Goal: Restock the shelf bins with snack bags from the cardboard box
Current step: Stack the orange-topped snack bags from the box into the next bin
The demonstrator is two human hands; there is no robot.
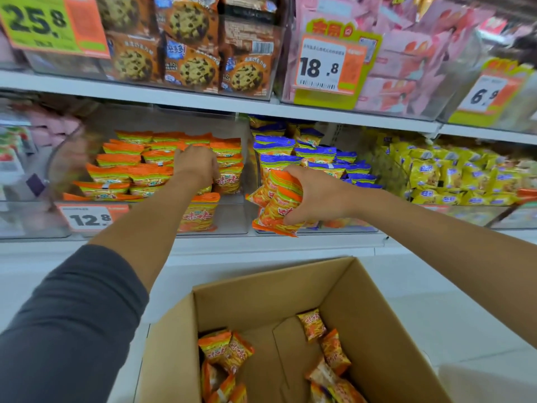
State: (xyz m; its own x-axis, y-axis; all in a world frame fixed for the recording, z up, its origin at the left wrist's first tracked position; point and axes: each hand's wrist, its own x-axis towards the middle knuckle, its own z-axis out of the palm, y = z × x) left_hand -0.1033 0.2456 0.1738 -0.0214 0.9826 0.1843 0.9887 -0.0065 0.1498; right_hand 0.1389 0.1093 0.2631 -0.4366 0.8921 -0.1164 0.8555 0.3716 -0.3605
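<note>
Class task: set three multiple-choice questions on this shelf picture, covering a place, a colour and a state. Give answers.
1. Where does the left hand reach?
A) the cardboard box
B) the bin of orange bags
C) the top shelf

2. The snack bags in the bin right of it are:
A) green
B) blue and yellow
C) black

3. The right hand is:
A) open and empty
B) pressing a price tag
C) gripping several orange bags

Answers:
1 B, it sits among the orange stacks.
2 B, blue tops show over yellow.
3 C, its fingers curl round them.
</note>
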